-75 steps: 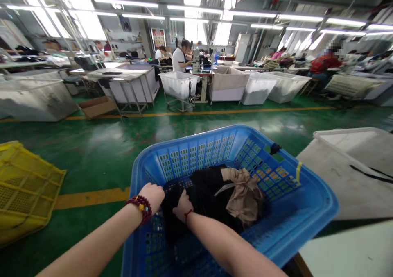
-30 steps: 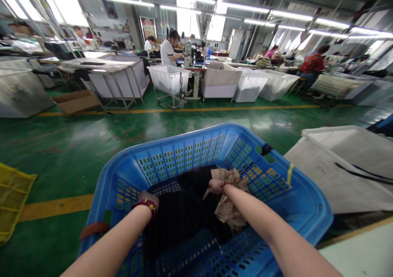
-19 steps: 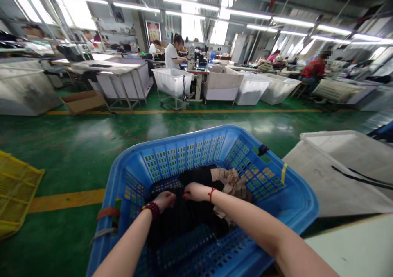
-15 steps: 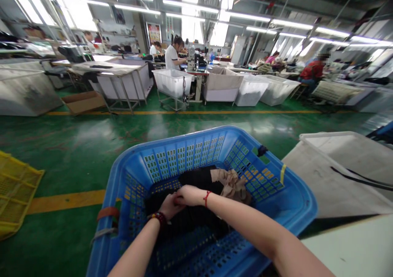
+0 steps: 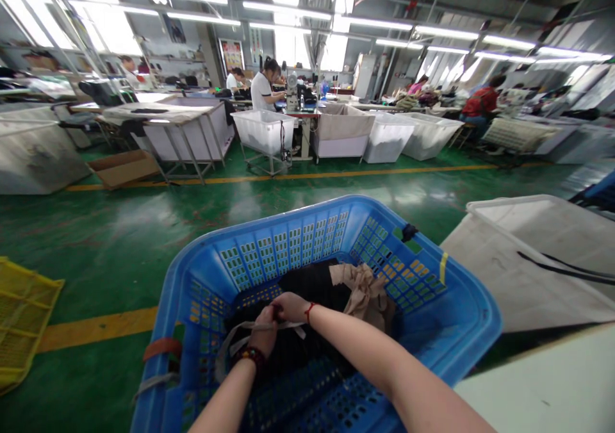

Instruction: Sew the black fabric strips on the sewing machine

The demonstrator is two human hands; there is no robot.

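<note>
Grey strap point(image 5: 250, 328) on black cloth point(image 5: 312, 285), pinched between left hand point(image 5: 265, 332) and right hand point(image 5: 289, 306), inside blue basket point(image 5: 446, 305)

Blue basket point(image 5: 471, 318) walls hem hands point(image 5: 276, 321); open above.

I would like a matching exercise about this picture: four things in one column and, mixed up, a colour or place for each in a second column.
1. basket
2. crate
3. crumpled cloth
4. cardboard box

a. tan, inside the basket
b. yellow, at the left edge
c. blue, under both hands
d. brown, on the floor by a table

Pairs: 1-c, 2-b, 3-a, 4-d
</note>
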